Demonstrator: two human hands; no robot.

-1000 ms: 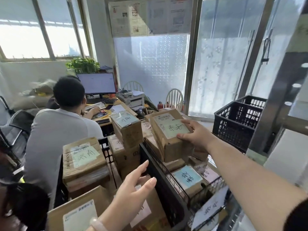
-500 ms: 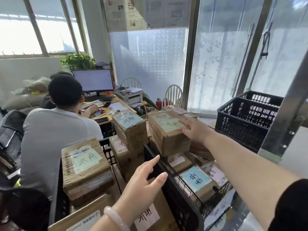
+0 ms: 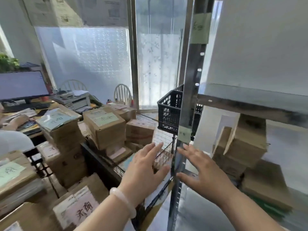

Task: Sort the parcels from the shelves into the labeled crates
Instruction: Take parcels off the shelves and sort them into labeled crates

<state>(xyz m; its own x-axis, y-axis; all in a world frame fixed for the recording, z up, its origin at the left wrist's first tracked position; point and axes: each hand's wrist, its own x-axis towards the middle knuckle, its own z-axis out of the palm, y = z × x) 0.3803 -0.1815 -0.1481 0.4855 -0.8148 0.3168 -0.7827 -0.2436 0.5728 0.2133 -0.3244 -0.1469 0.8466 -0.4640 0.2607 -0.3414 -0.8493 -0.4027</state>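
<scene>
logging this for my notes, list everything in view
parcels in crates: many, brown, left and centre
parcels on shelf: several, brown, lower right
black crate: one, black, behind the shelf post
shelf post: one, grey metal, centre right
chairs: two, white, back centre
monitor: one, bluish screen, far left
printer: one, grey, back left
seated person: one, white top, left edge
left hand: one, open, empty, bracelet at wrist
right hand: one, open, empty, beside the post

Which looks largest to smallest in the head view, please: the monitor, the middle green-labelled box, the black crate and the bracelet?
Largest: middle green-labelled box and monitor, alike (monitor cut off).
Then: black crate, partly behind the post.
Smallest: bracelet.
</scene>
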